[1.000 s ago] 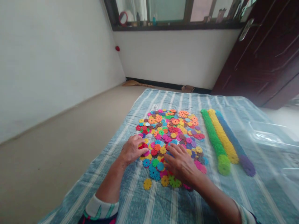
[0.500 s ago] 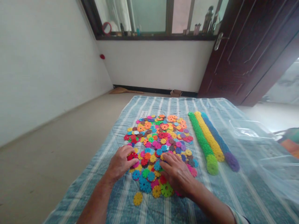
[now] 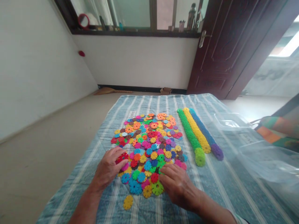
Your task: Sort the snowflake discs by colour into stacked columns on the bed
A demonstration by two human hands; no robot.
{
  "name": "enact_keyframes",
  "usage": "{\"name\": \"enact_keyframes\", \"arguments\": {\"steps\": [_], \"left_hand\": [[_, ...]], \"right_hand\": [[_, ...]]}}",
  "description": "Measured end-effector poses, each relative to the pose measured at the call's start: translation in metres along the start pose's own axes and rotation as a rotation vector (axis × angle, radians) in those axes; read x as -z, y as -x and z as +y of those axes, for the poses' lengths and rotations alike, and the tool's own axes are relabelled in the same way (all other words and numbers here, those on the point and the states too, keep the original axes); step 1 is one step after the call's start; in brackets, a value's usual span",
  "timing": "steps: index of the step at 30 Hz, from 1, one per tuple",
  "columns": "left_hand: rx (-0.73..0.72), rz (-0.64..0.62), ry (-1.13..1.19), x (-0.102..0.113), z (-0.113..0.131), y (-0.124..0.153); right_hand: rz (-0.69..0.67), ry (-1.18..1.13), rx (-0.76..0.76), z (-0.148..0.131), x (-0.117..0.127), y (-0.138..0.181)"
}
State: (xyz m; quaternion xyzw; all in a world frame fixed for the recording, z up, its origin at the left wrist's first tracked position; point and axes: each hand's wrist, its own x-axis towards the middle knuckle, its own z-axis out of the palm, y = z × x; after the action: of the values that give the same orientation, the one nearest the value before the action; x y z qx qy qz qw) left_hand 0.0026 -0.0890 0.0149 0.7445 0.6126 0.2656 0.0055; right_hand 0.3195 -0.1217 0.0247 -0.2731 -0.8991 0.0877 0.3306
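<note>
A pile of notched plastic snowflake discs (image 3: 153, 140) in many colours spreads over the striped cloth (image 3: 98, 165). At the pile's left edge my left hand (image 3: 109, 165) has its thumb and fingers around a red snowflake disc (image 3: 122, 157), with a pink disc by the thumb. My right hand (image 3: 176, 180) rests at the near right side of the pile, fingers curled together beside green discs (image 3: 160, 158). Its fingertips are hidden, so what it pinches does not show. A yellow disc (image 3: 128, 202) lies apart at the near end.
Right of the pile lie three long rows of stacked discs: a green row (image 3: 190, 133), a yellow row (image 3: 197, 132) and a blue row (image 3: 204, 129) with a purple end. Clear plastic containers (image 3: 232, 121) stand farther right. A dark red door (image 3: 224, 46) is beyond the cloth.
My right hand has drawn back toward me and to the right, uncovering green and blue discs. My left hand stays at the red disc. The view has turned to the right.
</note>
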Motion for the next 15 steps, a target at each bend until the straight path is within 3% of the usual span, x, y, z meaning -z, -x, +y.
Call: {"name": "enact_keyframes", "arguments": {"steps": [8, 15], "left_hand": [[0.018, 0.031, -0.082, -0.007, -0.006, 0.002], [0.036, 0.012, -0.089, -0.003, 0.013, 0.006]], "right_hand": [[0.036, -0.007, 0.018, 0.0, 0.001, 0.001], [0.131, -0.087, 0.072, -0.002, 0.0, 0.008]]}}
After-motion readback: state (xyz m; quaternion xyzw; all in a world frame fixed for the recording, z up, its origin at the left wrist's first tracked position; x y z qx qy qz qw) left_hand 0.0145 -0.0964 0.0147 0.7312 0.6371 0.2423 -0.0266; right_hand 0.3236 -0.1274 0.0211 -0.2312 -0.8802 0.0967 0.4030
